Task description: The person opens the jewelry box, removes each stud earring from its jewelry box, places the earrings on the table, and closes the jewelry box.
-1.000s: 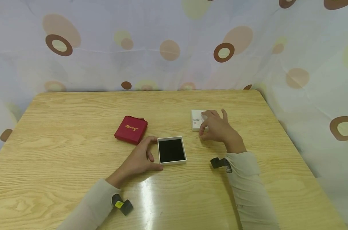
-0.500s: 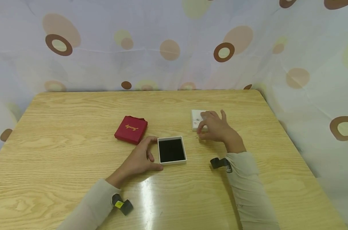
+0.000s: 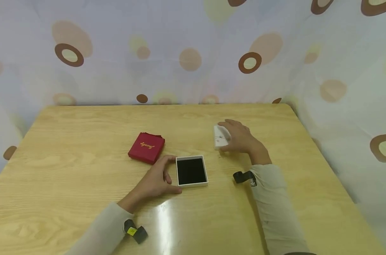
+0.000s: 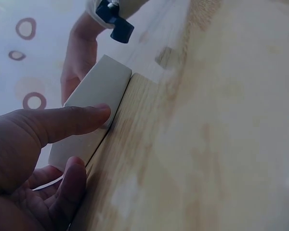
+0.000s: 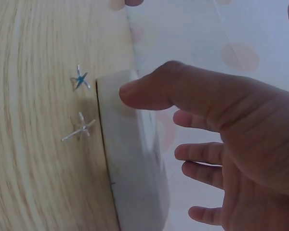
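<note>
"What does the left grip have?"

"My left hand [image 3: 156,177] holds the shallow white box [image 3: 192,185] by its nine o'clock end, thumb along the near wall, index finger at the far-left corner. A flat black insert [image 3: 191,171] covers its floor."

"And the right?"

"My right hand [image 3: 239,138] arches over a white printed box piece [image 3: 220,138], at half past one from the shallow box; lid or whole box, I can't tell. Thumb and fingers stand apart with the piece beneath; whether they touch it, I can't tell from here."

"Anything beside it?"

"On my right wrist feed, a blue-centred star trinket [image 5: 80,80] lies at ten o'clock from the thumb tip and a silvery star trinket [image 5: 84,127] at eight."

"Farther out?"

"A red case [image 3: 145,150] with gold script, at ten o'clock from the shallow box, near my left fingers."

"The surface?"

"A pale wood-grain table [image 3: 68,170] with rounded far corners. A white glare streak [image 3: 164,226] runs at seven o'clock; my right sleeve [image 3: 276,205] shadows the wood at five."

"And the room?"

"A creased, pale curtain [image 3: 116,78] hangs from nine round to three o'clock, printed with brown rings, beige spots and faint yellow-green ovals."
</note>
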Tool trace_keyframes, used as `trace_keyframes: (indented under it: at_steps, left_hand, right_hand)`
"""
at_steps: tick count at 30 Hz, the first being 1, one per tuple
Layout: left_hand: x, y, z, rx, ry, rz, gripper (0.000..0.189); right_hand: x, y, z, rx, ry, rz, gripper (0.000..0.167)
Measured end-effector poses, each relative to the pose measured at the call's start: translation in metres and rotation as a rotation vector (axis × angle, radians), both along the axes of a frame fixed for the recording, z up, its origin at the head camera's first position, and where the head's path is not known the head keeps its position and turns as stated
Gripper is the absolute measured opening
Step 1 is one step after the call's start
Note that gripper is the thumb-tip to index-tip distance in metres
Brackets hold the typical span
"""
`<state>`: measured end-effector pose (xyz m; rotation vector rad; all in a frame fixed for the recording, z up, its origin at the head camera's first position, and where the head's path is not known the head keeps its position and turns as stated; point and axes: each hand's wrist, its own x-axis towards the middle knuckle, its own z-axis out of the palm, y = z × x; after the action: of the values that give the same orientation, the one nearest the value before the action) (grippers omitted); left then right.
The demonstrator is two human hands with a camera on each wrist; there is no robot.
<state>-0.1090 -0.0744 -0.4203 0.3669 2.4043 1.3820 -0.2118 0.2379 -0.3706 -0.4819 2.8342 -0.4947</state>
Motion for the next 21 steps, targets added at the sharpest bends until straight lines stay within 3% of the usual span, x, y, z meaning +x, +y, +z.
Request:
trace_keyframes:
  at_steps: [7, 15, 21]
  left_hand:
    - [0.002, -0.001, -0.001, 0.005, 0.03, -0.002, 0.093]
    - [0.001, 0.0, 0.002, 0.004, 0.031, -0.011, 0.093]
    - [0.001, 0.0, 0.002, -0.006, 0.027, -0.009, 0.093]
  right_hand:
    - [-0.003, 0.001, -0.01, -0.013, -0.042, 0.009, 0.093]
    - [-0.006, 0.004, -0.017, -0.131, -0.053, 0.064, 0.09]
    - [-0.003, 0.003, -0.014, -0.107, -0.034, 0.052, 0.089]
